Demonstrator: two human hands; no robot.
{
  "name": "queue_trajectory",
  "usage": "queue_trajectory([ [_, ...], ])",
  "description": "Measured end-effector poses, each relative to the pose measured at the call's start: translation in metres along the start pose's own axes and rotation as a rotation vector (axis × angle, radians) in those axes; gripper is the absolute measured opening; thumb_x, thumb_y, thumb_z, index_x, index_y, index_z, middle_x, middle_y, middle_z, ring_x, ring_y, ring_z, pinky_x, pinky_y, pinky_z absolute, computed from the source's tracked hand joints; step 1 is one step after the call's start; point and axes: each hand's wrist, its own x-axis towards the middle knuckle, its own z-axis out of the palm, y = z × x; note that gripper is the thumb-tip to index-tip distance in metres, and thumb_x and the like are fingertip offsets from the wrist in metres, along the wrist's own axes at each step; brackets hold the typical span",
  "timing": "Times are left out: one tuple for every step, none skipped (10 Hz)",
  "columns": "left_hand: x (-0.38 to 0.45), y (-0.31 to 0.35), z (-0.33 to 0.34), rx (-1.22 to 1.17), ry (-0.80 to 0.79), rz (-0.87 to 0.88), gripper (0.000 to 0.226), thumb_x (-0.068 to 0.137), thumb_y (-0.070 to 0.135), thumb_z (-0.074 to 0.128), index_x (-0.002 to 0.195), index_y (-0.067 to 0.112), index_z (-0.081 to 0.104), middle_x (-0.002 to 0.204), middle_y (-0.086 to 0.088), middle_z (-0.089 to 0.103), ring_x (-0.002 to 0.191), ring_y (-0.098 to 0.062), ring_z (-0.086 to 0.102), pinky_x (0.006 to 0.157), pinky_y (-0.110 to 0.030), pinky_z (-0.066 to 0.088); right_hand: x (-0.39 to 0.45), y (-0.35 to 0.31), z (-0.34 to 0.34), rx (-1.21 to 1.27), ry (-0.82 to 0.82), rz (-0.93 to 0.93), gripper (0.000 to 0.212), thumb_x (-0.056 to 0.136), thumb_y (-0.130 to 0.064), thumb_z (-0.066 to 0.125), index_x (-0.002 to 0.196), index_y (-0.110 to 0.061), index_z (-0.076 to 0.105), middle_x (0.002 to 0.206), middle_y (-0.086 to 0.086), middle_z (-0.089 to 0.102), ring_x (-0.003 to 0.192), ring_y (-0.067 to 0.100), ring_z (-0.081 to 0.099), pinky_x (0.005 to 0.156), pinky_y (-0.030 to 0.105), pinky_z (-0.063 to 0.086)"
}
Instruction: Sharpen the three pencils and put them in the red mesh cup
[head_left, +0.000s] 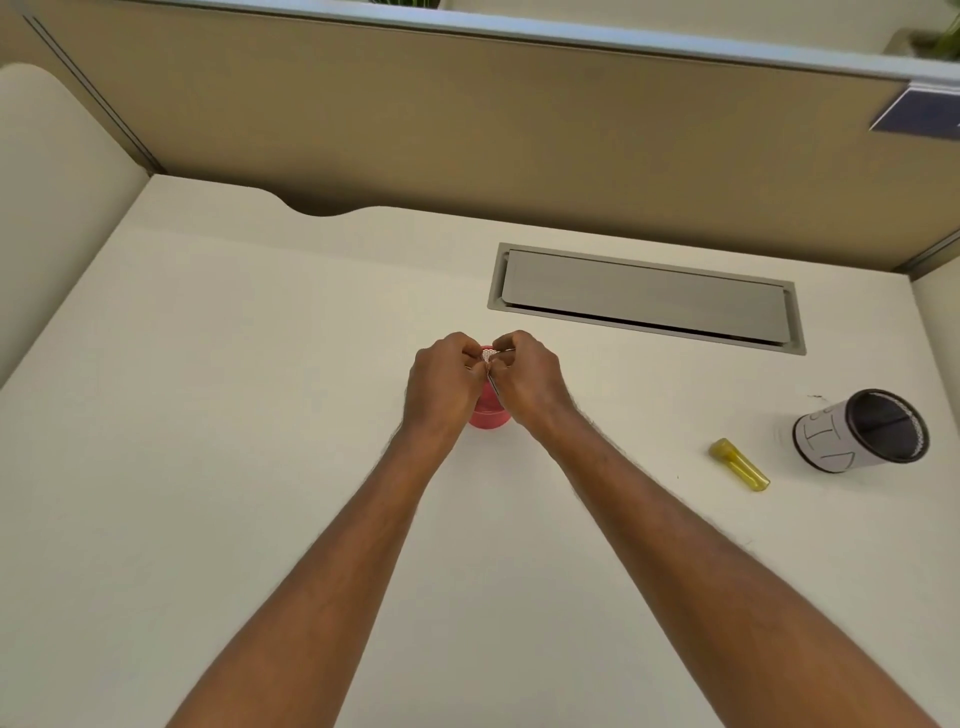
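Note:
The red mesh cup (488, 415) stands upright on the white desk (260, 415), mostly hidden behind my two hands. My left hand (441, 384) and my right hand (527, 382) meet over its rim, fingers pinched together. Thin grey pencils (492, 383) show between the fingertips, slanting down into the cup; how many there are cannot be told. A yellow sharpener (738, 464) lies on its side on the desk, well to the right of my hands.
A black mesh cup (862, 431) wrapped in white paper lies tipped over at the right. A grey cable hatch (644, 299) is set into the desk behind my hands. A beige partition (467, 130) walls off the back.

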Motion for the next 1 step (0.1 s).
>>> queue_trajectory([
  [-0.0011, 0.0022, -0.0001, -0.016, 0.001, -0.004, 0.022, 0.093, 0.017, 0.064, 0.114, 0.013, 0.071, 0.106, -0.004, 0.076, 0.095, -0.021, 0.071, 0.084, -0.039, 0.060, -0.0010, -0.0010, -0.0022, 0.024, 0.017, -0.001, 0.029, 0.098, -0.010, 0.052, 0.125, -0.015, 0.060, 0.114, 0.002, 0.067, 0.104, 0.020, 0.065, 0.083, 0.031, 0.055],
])
